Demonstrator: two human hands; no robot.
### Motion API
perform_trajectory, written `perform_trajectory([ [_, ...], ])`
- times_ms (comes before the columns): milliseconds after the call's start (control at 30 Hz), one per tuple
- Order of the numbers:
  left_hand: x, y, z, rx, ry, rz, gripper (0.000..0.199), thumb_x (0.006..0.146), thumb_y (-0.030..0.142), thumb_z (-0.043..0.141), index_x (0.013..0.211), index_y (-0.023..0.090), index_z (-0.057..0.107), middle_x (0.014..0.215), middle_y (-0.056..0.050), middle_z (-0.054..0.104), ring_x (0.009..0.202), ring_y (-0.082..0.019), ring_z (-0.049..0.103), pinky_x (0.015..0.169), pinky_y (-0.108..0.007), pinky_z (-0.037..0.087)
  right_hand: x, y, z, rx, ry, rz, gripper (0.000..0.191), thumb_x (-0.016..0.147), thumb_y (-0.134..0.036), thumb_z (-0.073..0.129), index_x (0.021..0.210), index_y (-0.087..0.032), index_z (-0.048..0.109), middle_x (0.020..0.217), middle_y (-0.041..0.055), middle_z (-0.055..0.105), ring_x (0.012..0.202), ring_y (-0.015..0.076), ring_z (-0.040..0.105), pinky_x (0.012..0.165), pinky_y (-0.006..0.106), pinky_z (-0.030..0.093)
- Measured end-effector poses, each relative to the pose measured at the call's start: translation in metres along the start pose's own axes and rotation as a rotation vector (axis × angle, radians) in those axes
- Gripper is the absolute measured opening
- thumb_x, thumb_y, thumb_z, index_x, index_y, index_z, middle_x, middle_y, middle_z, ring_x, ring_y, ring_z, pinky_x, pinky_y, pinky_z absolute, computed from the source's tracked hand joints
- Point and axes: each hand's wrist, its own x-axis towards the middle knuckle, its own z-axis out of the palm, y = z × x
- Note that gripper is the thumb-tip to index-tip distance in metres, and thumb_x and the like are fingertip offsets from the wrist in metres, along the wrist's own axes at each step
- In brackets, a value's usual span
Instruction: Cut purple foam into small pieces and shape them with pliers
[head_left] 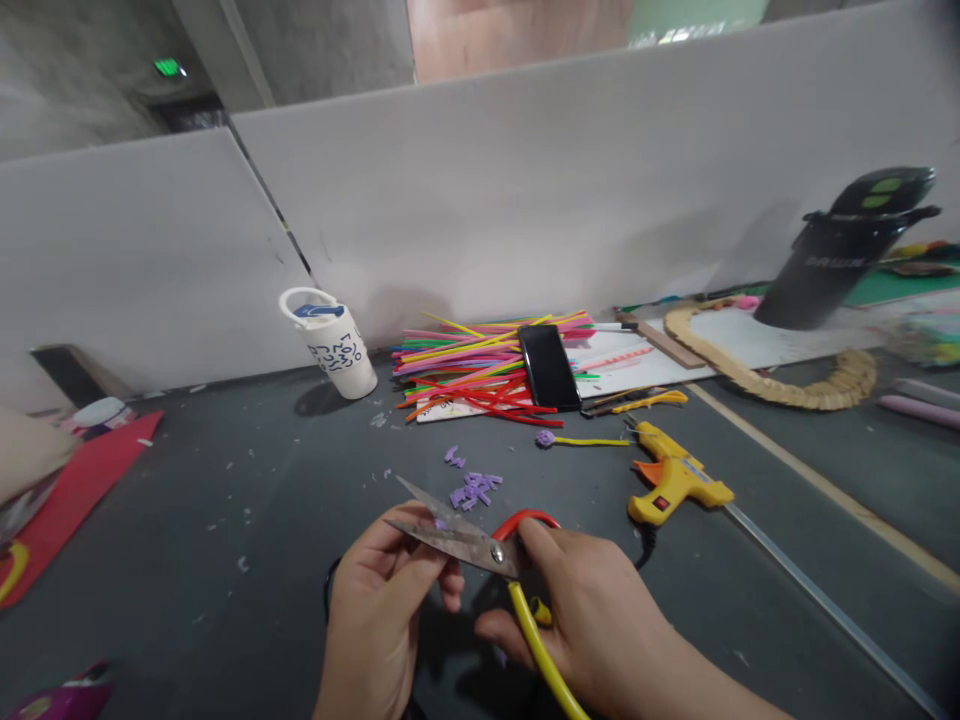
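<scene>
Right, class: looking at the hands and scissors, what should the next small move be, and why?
I'd probably ease the left hand's fingers clear before the scissors close: the right hand holds them with the blades open, and one blade passes in front of the left fingers, close to a small purple bit.

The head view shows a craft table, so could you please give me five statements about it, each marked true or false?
1. The right hand holds the scissors. True.
2. The blades are closed. False: they stand apart.
3. Cut purple pieces lie on the dark table. True.
4. The glue gun is purple. False: the glue gun is mostly yellow.
5. The phone lies between the white cup and the black bin. True.
</scene>
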Motion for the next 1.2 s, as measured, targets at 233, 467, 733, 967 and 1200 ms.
perform_trajectory([
  [233,0.0015,-0.0008,-0.0004,0.007,-0.012,-0.009,0.009,0.061,0.008,0.071,0.064,0.016,0.069,0.054,0.003,0.063,0.042,-0.007,0.055,0.038,-0.014,0.044,0.0018,-0.0002,-0.0006,0.008,-0.026,0.010,0.047,0.070,-0.066,0.054,0.081,-0.021,0.050,0.071,0.0038,0.063,0.063,0.0241,0.059,0.052,0.028,0.028],
  [467,0.0011,-0.0007,-0.0019,0.054,-0.010,0.025,0.008,0.062,0.010,0.071,0.065,0.018,0.069,0.054,0.004,0.063,0.042,-0.007,0.054,0.038,-0.014,0.044,0.0020,-0.0021,-0.0023,-0.015,-0.073,0.042,0.048,0.070,-0.067,0.052,0.080,-0.020,0.051,0.071,0.0052,0.064,0.063,0.0252,0.060,0.052,0.028,0.028],
  [733,0.0017,-0.0013,-0.0036,0.073,-0.025,0.036,0.009,0.064,0.010,0.070,0.065,0.018,0.069,0.055,0.004,0.064,0.043,-0.007,0.055,0.038,-0.014,0.045,0.0029,-0.0008,-0.0010,0.006,-0.056,0.034,0.049,0.070,-0.069,0.051,0.077,-0.021,0.049,0.068,0.0045,0.063,0.061,0.0246,0.060,0.051,0.027,0.026],
  [967,0.0033,0.0003,-0.0030,0.086,-0.042,0.031,0.006,0.064,0.012,0.070,0.065,0.017,0.069,0.054,0.003,0.063,0.042,-0.007,0.054,0.039,-0.014,0.045,0.0018,-0.0016,0.0007,-0.025,-0.064,0.041,0.048,0.071,-0.068,0.052,0.076,-0.020,0.049,0.066,0.0041,0.063,0.060,0.0238,0.059,0.049,0.027,0.023],
  [1200,0.0034,0.0025,-0.0044,0.116,-0.026,0.045,0.006,0.065,0.011,0.070,0.066,0.017,0.069,0.056,0.003,0.063,0.044,-0.007,0.054,0.040,-0.015,0.045,0.0025,-0.0011,-0.0009,-0.079,-0.047,0.053,0.042,0.076,-0.062,0.050,0.076,-0.021,0.051,0.064,0.0032,0.064,0.057,0.0210,0.060,0.048,0.026,0.023],
])
